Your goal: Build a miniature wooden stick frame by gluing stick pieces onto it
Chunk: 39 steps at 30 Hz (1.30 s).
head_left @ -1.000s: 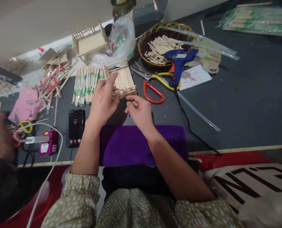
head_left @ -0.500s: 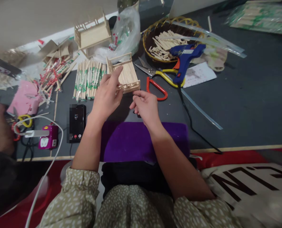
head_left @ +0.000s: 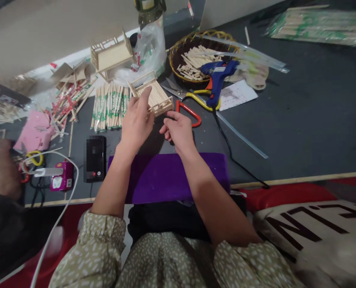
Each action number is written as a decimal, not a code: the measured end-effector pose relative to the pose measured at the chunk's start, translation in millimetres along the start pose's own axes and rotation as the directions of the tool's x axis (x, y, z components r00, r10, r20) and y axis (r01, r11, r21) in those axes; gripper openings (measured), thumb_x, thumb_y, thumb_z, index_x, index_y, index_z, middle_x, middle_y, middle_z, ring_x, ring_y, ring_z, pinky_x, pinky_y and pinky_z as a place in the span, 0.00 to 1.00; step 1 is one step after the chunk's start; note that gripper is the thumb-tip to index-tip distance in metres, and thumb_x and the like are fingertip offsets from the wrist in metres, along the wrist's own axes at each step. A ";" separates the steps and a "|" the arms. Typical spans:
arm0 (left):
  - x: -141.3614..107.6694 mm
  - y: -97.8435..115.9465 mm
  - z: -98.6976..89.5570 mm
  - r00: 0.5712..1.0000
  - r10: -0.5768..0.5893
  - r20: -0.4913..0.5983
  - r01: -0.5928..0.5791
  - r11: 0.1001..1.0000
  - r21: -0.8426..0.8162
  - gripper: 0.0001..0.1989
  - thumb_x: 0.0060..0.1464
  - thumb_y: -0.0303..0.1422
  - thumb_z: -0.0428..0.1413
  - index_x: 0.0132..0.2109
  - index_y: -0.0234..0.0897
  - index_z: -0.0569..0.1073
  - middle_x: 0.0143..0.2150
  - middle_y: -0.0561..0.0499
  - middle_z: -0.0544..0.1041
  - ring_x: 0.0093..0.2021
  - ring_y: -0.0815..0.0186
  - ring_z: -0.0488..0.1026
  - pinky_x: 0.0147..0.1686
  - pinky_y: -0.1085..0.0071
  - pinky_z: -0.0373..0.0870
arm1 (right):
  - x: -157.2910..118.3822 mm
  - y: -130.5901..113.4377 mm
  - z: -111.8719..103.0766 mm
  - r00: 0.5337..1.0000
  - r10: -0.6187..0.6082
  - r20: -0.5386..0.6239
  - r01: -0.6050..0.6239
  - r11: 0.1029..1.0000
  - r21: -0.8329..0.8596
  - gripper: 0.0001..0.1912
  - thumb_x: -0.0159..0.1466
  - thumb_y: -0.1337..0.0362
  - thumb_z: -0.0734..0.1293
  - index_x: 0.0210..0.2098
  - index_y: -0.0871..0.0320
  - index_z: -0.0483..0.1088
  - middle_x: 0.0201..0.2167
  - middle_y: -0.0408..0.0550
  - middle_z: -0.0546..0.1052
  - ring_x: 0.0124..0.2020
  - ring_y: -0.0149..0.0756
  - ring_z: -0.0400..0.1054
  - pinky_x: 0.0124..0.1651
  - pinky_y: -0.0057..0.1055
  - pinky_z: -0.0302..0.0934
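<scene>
A miniature bed-like model made of wooden sticks [head_left: 152, 91], with a slatted base and low railings, is tilted above the table. My left hand [head_left: 137, 120] grips its near left side, the index finger stretched over the slats; the thumb's contact is partly hidden. By the model's near right corner is my right hand [head_left: 178, 127], fingers curled and the thumb against the index finger. Whatever lies in that pinch is too small to make out. Just right of the model lie scissors with red and yellow handles [head_left: 188, 114], partly under a blue glue gun [head_left: 218, 80].
Behind stand a larger stick model [head_left: 111, 56] and a basket of cut sticks [head_left: 173, 66]. Green-wrapped chopsticks [head_left: 108, 106] lie left of the model. Nearer are a phone [head_left: 96, 158], a purple cloth [head_left: 178, 176] and the glue gun's black cord [head_left: 230, 148]. Another person's arm [head_left: 2, 168] rests far left.
The camera view has shifted, so most table items appear farther left. The stick model is turned and tilted slightly more. Both hands keep nearly the same pose around it.
</scene>
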<state>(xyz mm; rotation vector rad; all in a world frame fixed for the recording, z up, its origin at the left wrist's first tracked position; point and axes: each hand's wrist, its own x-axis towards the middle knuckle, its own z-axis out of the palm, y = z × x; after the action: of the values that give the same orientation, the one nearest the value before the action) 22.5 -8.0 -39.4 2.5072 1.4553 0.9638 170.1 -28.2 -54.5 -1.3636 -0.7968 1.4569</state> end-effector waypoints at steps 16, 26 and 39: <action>-0.9 -4.9 5.8 0.996 0.033 -0.083 -0.031 0.999 0.031 0.30 0.63 0.28 0.53 0.70 0.44 0.58 0.51 0.45 0.80 0.52 0.56 0.69 0.53 0.58 0.69 | -5.0 15.3 6.5 0.965 -0.242 0.105 0.245 0.969 -0.015 0.16 0.65 0.65 0.63 0.50 0.59 0.75 0.15 0.34 0.69 0.15 0.24 0.59 0.19 0.21 0.54; -1.3 -4.9 0.8 0.999 0.015 -0.036 -0.017 0.999 -0.039 0.28 0.66 0.35 0.53 0.70 0.45 0.57 0.52 0.43 0.79 0.55 0.54 0.68 0.55 0.56 0.69 | -6.3 12.9 6.8 0.972 -0.204 0.120 0.206 0.979 0.002 0.15 0.65 0.66 0.63 0.49 0.59 0.75 0.15 0.34 0.70 0.13 0.23 0.57 0.18 0.21 0.53; -0.4 -5.7 0.0 0.998 0.039 -0.040 -0.039 0.999 -0.005 0.33 0.62 0.26 0.53 0.72 0.44 0.55 0.46 0.45 0.78 0.55 0.55 0.68 0.57 0.55 0.67 | -10.3 14.8 5.9 0.949 -0.287 0.134 0.294 0.955 -0.035 0.19 0.66 0.62 0.64 0.55 0.54 0.75 0.17 0.35 0.71 0.16 0.25 0.59 0.21 0.23 0.58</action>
<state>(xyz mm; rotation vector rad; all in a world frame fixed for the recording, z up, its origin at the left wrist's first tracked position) 18.0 -5.2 -41.7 2.5360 1.4174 1.0282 160.5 -41.9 -63.6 -1.1445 -1.0793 1.3051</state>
